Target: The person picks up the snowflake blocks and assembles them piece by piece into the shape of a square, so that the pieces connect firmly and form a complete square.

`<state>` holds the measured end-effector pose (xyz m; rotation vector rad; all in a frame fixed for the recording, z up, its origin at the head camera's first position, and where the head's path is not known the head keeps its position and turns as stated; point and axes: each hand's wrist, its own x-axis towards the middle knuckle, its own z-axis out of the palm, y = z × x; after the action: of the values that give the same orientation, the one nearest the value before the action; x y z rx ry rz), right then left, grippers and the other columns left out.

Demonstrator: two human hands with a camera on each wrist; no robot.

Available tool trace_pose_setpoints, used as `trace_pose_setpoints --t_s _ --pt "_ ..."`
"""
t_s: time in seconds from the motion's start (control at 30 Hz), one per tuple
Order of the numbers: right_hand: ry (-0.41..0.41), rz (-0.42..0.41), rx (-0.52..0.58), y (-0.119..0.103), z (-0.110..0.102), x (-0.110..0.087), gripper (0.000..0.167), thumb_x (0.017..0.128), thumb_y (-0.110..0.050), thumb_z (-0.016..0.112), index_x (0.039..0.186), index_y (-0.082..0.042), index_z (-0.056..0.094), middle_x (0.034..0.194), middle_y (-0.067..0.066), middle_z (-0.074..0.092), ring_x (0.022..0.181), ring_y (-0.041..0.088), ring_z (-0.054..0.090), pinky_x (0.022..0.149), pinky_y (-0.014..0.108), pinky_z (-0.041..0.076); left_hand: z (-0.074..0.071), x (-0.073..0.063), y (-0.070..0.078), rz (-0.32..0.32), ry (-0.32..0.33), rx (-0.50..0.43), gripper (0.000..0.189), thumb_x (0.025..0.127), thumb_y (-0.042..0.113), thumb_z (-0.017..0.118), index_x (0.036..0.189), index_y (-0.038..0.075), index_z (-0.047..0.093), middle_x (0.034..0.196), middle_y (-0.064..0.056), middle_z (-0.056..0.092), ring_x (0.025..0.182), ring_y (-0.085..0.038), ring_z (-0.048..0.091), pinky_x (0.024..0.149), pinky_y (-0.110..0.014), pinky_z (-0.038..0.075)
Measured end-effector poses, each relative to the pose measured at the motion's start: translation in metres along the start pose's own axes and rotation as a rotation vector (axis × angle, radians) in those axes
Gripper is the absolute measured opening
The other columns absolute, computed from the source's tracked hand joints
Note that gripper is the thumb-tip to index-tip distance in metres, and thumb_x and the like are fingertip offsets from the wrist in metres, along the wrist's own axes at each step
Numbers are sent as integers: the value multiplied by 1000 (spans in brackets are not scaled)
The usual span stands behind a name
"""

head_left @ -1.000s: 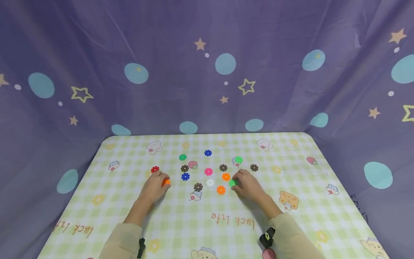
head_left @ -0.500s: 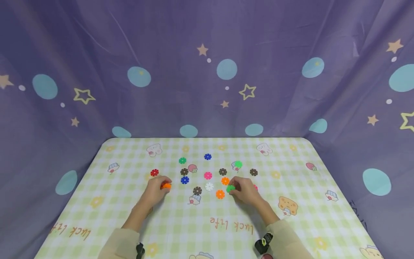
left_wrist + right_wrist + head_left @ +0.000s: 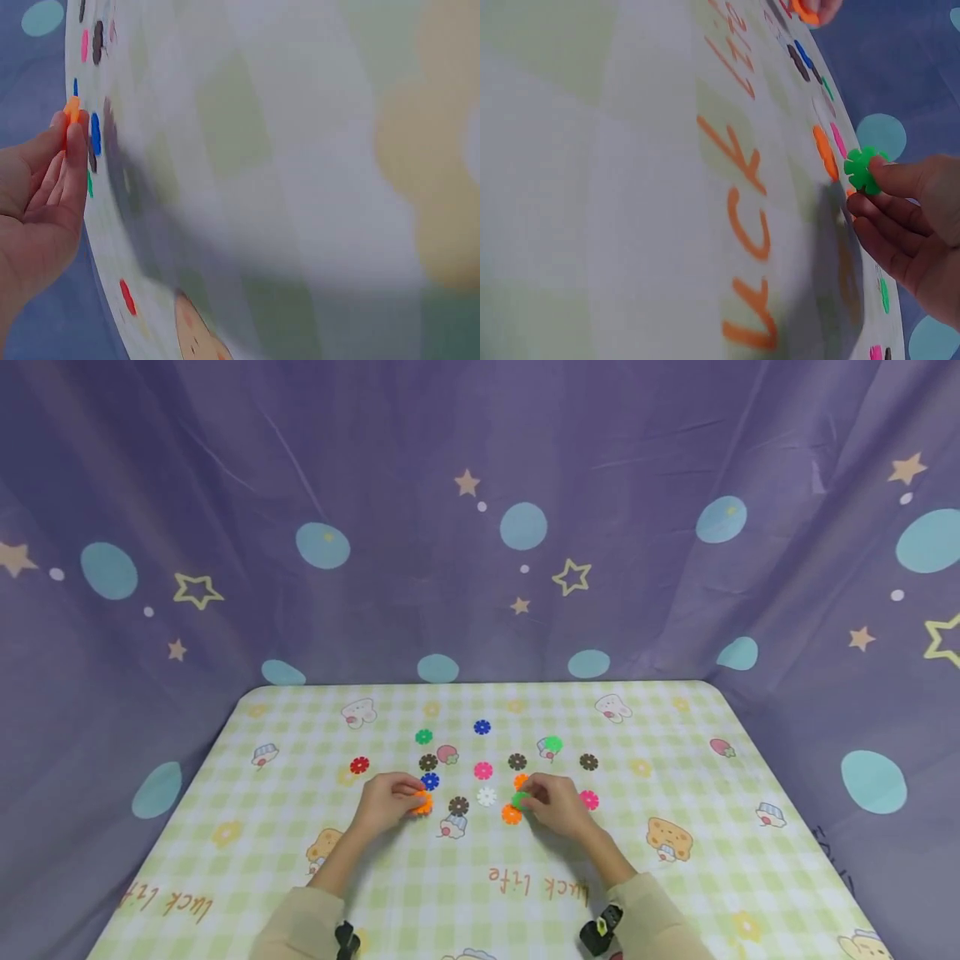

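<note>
My left hand [image 3: 384, 803] pinches an orange notched plastic disc [image 3: 424, 802] between thumb and fingers, lifted off the cloth; in the left wrist view the orange disc [image 3: 72, 109] is seen nearly edge-on. A green notched disc [image 3: 518, 801] is pinched by my right hand [image 3: 561, 806], and the right wrist view shows the green disc [image 3: 861, 171] face-on, raised above the table. Just beyond the left fingers lies a blue disc [image 3: 430, 782]. Two orange discs lie near the right hand: one orange disc [image 3: 512, 815] in front, the other partly hidden by the fingers.
Several loose discs lie flat between and around the hands, among them a white disc [image 3: 487, 797], a pink disc [image 3: 483, 770] and a brown disc [image 3: 458, 807]. A red disc [image 3: 359, 765] lies at the left. A patterned curtain [image 3: 480, 568] hangs behind the checked tablecloth [image 3: 420, 910].
My left hand has moved right with the orange disc, toward the middle. The right hand has shifted slightly left with the green disc, uncovering a pink disc behind it.
</note>
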<state>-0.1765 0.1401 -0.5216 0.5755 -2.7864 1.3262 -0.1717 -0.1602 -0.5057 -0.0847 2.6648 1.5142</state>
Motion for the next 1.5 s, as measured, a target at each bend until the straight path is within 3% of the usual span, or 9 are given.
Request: trace_pose_setpoints --t_s 0.17,0.37,0.57,0.77,1.1,1.5 --pt "53 27 70 -8 7 2 5 84 -9 72 88 -8 69 81 2 71 69 7 62 65 17 53 14 -2 10 -25 -54 -46 17 78 -2 74 93 4 74 87 -9 73 74 -12 67 64 -25 59" --pt "93 80 128 -12 13 4 7 83 -7 72 88 -11 69 81 2 71 71 7 63 68 17 54 27 -2 21 -67 -114 -104 19 78 0 75 97 2 73 80 -8 72 69 -11 65 64 -26 59" --pt "80 90 141 -13 18 6 8 82 -8 73 89 -13 70 83 2 72 73 6 63 69 16 54 36 1 27 -152 -105 -224 21 79 -1 73 100 -2 71 83 -11 73 69 -14 70 67 -29 61" --pt "79 92 207 -18 23 6 10 80 -7 75 88 -12 70 84 6 73 72 8 65 67 16 55 42 -2 34 -191 -101 -326 22 80 -4 71 101 -6 69 86 -15 73 72 -17 71 69 -31 61" --pt "119 176 331 -23 28 7 14 76 -6 78 88 -7 70 82 10 72 68 8 65 61 17 56 48 -5 36 -215 -99 -313 22 80 -2 72 101 -6 69 91 -18 74 71 -15 71 70 -29 61" --pt "128 126 347 -29 31 4 9 77 -6 78 84 -7 72 84 12 75 70 7 68 66 17 57 51 -10 43 -214 -123 -383 25 83 2 70 106 -9 67 98 -22 73 75 -15 72 74 -31 61"
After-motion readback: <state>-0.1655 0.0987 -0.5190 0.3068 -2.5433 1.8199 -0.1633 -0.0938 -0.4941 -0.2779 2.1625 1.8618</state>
